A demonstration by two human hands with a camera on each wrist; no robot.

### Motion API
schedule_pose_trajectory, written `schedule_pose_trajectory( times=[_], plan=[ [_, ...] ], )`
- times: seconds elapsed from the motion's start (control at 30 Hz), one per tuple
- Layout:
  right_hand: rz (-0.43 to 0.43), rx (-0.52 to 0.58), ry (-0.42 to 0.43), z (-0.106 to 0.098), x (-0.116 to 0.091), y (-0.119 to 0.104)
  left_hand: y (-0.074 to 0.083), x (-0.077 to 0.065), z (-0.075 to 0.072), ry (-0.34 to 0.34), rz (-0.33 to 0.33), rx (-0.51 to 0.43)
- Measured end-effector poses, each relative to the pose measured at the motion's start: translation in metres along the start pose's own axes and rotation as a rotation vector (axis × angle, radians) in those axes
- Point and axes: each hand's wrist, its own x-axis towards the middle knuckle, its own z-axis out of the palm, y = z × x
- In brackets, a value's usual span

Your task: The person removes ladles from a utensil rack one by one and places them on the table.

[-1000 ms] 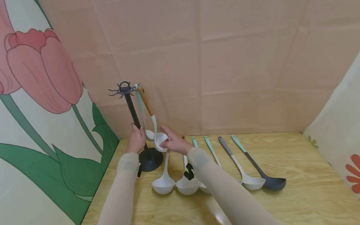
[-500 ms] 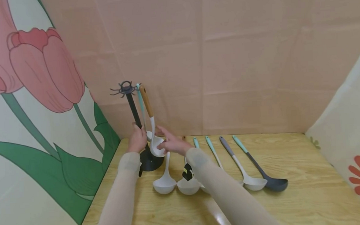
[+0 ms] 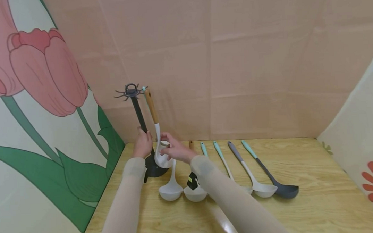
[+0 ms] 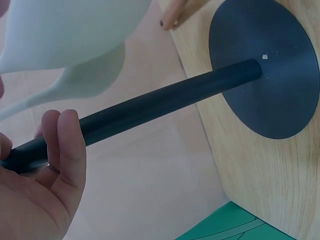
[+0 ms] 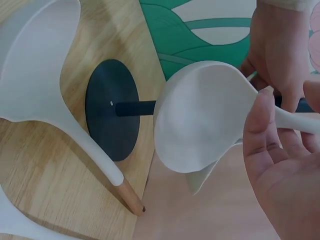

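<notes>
My left hand [image 3: 142,143] grips the pole of a black utensil stand [image 3: 137,111], with fingers curled round it in the left wrist view. My right hand [image 5: 290,175] holds a white ladle [image 5: 205,120] by its neck, just above the bowl. This ladle stands nearly upright, its wooden handle [image 3: 151,107] rising beside the stand's hooks [image 3: 131,91]. I cannot tell whether its end is on a hook. Behind it a turquoise-handled ladle [image 3: 144,88] hangs from the stand, mostly hidden; its pale bowl [image 4: 97,77] shows in the left wrist view.
Several ladles lie in a row on the wooden table [image 3: 320,180], including a white one [image 3: 171,192], a grey-handled one [image 3: 235,151] and a dark one [image 3: 285,189] at the right end. A pink cloth backdrop [image 3: 250,75] stands behind the table.
The wooden-handled ladle's bowl has moved down and slightly left, bringing the ladle more upright. My right hand has shifted a little left with it. The left hand keeps its grip on the pole.
</notes>
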Motion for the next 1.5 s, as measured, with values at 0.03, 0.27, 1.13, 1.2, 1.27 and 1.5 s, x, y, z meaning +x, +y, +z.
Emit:
schedule_pose_trajectory(
  times=[0.03, 0.27, 1.13, 1.2, 1.27, 1.5],
  plan=[
    [-0.015, 0.006, 0.003, 0.001, 0.000, 0.001, 0.000, 0.000, 0.000, 0.004, 0.006, -0.005],
    [-0.072, -0.073, 0.032, 0.007, -0.002, 0.002, 0.000, 0.000, -0.001, 0.002, 0.000, -0.017],
    [-0.106, -0.162, 0.011, 0.027, -0.017, -0.009, -0.006, 0.001, -0.002, -0.028, 0.053, 0.015],
    [-0.115, -0.164, 0.014, 0.027, -0.017, -0.009, -0.006, 0.001, -0.001, -0.023, 0.048, 0.010],
    [-0.121, -0.166, 0.022, 0.028, -0.017, -0.009, -0.005, 0.001, -0.002, -0.026, 0.034, 0.002],
    [-0.151, -0.208, 0.076, 0.030, -0.014, -0.008, -0.001, 0.001, -0.002, -0.038, -0.036, -0.011]
  ],
)
